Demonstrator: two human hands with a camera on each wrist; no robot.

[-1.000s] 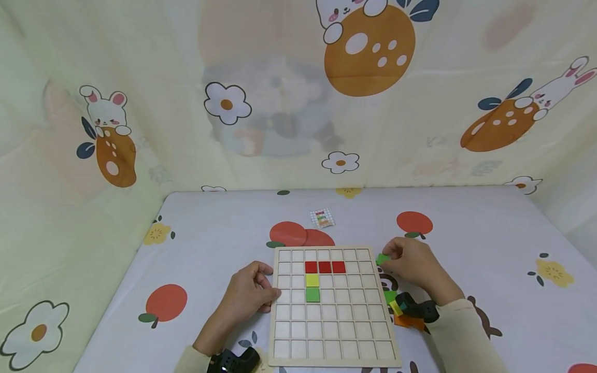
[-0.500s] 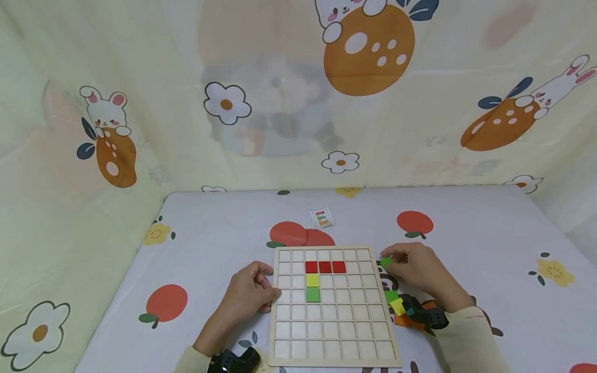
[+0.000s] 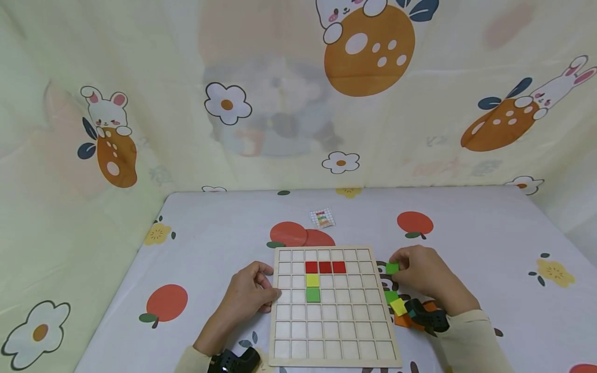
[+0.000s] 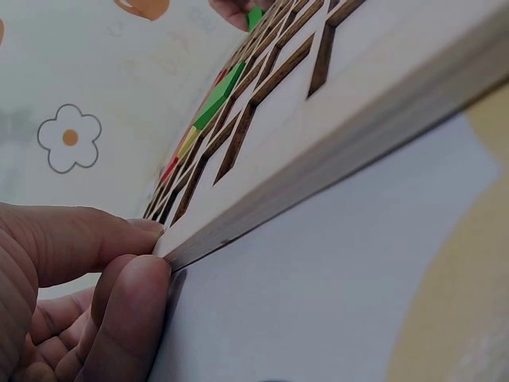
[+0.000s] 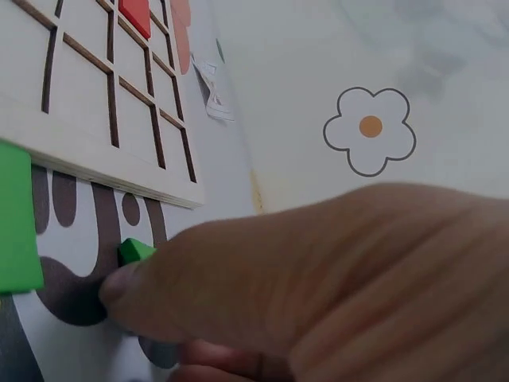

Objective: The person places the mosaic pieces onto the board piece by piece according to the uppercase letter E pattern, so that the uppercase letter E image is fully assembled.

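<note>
A wooden grid board point(image 3: 333, 306) lies on the table. In its upper left cells sit a row of red tiles point(image 3: 325, 267), a yellow tile point(image 3: 312, 280) under the leftmost red, and a green tile point(image 3: 313, 295) below that. My left hand point(image 3: 252, 287) is at the board's left side, thumb and forefinger holding its edge point(image 4: 262, 199). Off the right edge, my right hand point(image 3: 422, 272) pinches a green square block point(image 3: 392, 268) between thumb and fingers. In the right wrist view the thumb point(image 5: 199, 278) covers most of this block.
Beside the board's right edge, partly under the right wrist, lie loose pieces: a green one point(image 3: 391, 297), a yellow one point(image 3: 398, 306) and orange ones point(image 3: 403, 321). A small printed pattern card point(image 3: 322, 217) lies beyond the board. A patterned curtain point(image 3: 280, 129) rises behind the table.
My right hand has drawn slightly back to the right with the green block, whose flat face now shows more. The left hand and the board have stayed in place.
</note>
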